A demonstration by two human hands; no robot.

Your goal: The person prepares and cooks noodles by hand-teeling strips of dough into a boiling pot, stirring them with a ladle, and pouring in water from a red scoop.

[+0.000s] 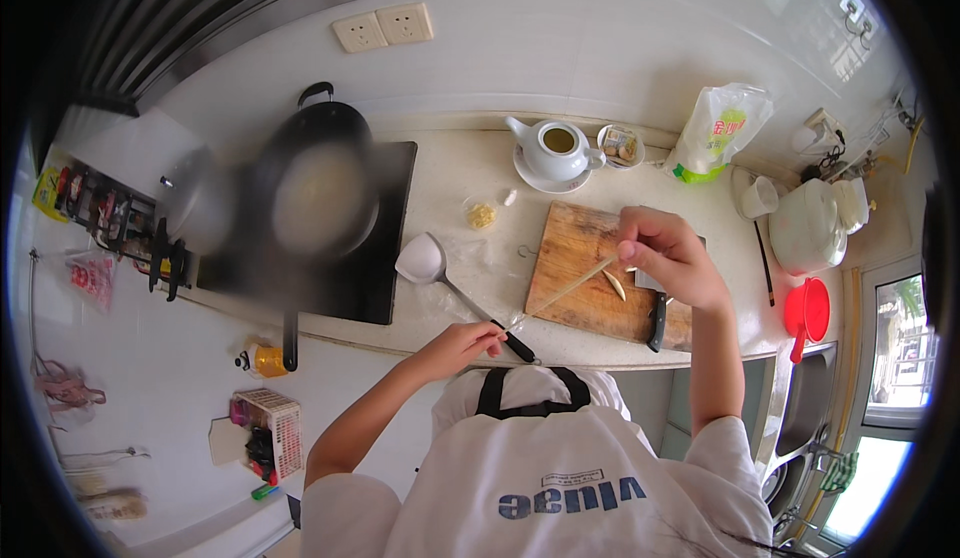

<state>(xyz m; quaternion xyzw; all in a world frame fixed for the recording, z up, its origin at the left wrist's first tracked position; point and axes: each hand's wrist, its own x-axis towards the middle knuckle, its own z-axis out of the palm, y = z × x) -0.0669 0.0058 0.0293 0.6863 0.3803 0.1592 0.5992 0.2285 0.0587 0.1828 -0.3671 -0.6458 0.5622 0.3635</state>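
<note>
My right hand [670, 256] pinches one end of a pale slender strip [564, 293], perhaps chopsticks, above the wooden cutting board [574, 239]. The strip slants down to the fingertips of my left hand [459, 348], at the counter's front edge. Those fingers close around its thin end, beside the black handle of a wok spatula [480, 304]. On the board lie a small pale curved piece [615, 286] and a cleaver with a black handle [657, 323]. My right hand and forearm partly hide the cleaver's blade.
A steaming wok [319, 119] with cloudy liquid sits on the black cooktop [394, 258] at left. Behind the board stand a white teapot [551, 157], a small bowl of chopped yellowish bits [481, 215] and a plastic bag [716, 134]. A red ladle [807, 310] lies near the sink [806, 400].
</note>
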